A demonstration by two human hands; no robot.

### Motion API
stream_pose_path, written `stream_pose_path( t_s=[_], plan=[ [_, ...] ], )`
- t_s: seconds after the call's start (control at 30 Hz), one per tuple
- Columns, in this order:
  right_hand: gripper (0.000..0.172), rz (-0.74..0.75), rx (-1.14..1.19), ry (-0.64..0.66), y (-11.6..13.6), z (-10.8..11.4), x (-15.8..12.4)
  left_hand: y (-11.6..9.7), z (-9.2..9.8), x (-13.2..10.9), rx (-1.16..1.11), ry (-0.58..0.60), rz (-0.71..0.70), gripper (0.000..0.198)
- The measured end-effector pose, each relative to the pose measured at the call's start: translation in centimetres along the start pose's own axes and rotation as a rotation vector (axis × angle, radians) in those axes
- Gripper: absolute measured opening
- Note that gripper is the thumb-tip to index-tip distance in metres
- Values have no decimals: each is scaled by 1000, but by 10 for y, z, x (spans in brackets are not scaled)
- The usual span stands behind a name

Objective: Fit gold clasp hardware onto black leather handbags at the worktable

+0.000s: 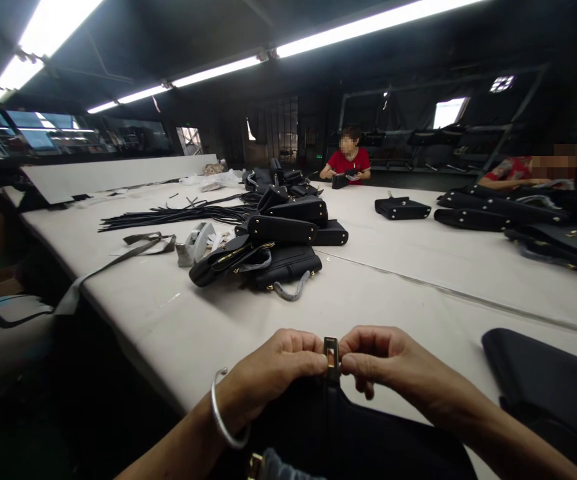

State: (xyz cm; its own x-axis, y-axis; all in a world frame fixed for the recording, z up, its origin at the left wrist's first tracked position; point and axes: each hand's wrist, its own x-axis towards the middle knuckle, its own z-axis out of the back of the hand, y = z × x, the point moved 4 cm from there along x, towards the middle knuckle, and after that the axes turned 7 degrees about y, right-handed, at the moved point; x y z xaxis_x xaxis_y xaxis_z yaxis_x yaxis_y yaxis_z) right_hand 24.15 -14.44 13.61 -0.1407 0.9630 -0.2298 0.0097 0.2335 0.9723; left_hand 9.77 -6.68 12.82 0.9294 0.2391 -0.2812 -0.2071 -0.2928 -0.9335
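A black handbag (368,433) lies close in front of me, and a narrow strap with a gold-rimmed metal clasp plate (335,343) stands up from it. A slot runs through the plate. My left hand (293,357) pinches the plate's left edge between thumb and fingers. From the other side, my right hand (381,353) is closed with thumb and forefinger at the plate's right edge. A silver bracelet (217,407) circles my left wrist. At the bottom edge shows the bag's wrapped handle (283,467) with a gold fitting (255,465).
A pile of black handbags (286,230) sits mid-table beside a tape dispenser (196,245) and long black straps (168,217). More bags (498,207) lie at right, with another dark bag (548,380) near my right arm. Two people work across the white table (393,287).
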Motion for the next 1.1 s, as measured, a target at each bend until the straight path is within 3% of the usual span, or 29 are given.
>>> stream_pose_path(
  t_s=[0.23, 0.83, 1.1],
  plan=[
    [23, -20, 90, 40, -3, -1, 4, 0, 1, 2, -7, -29, -24, 16],
    [20, -30, 104, 18, -6, -9, -6, 7, -6, -14, 200, -29, -37, 18],
    [14, -54, -40, -46, 12, -23, -8, -1, -14, -18, 391, -108, -107, 11]
  ],
)
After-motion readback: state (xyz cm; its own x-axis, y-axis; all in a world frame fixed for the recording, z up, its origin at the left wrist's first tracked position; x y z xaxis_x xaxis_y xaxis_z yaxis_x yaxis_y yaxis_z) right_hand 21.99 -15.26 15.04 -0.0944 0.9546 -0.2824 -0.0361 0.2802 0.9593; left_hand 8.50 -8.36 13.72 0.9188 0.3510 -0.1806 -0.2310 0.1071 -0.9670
